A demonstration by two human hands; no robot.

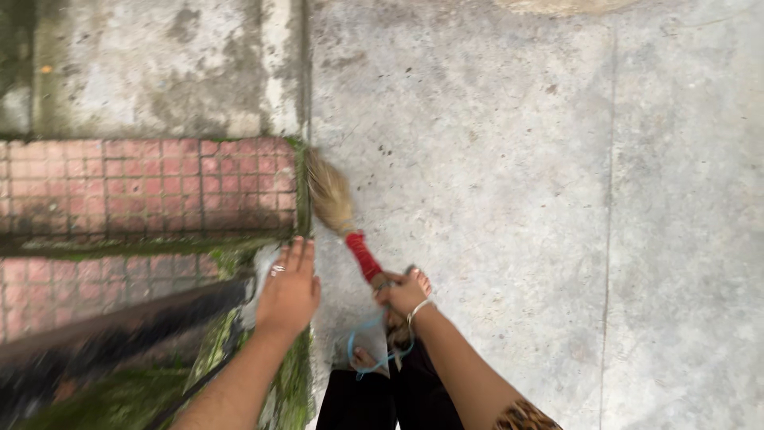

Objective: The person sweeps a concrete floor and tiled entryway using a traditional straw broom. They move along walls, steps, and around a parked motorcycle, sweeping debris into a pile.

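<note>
Straw-coloured bristles fan out at the head of one broom (344, 219), which lies slanted over the grey concrete floor (493, 159). Its bristle end sits just beside the right edge of the upper brick step (143, 187), and a red binding (364, 256) wraps the neck where bristles meet handle. One blue cord (368, 350) loops off the handle's lower end.

Two hands show, both the person's own. Right hand (404, 293) has its grip closed around the handle just below the red binding, fingers curled over it; one thin bangle circles that wrist. The bristles stretch up and to the left from this grip, while the handle's tail runs down past the wrist toward the dark trousers (390, 398).

Left hand (288, 291) holds nothing: its grip is open, fingers straight and together, palm turned down, one ring on a finger. It hovers over the mossy corner of the lower step (95, 283), near the broom but apart from it.

Two red brick steps are in view, with green moss (239, 350) along their edges. One bare foot shows near the cord.
</note>
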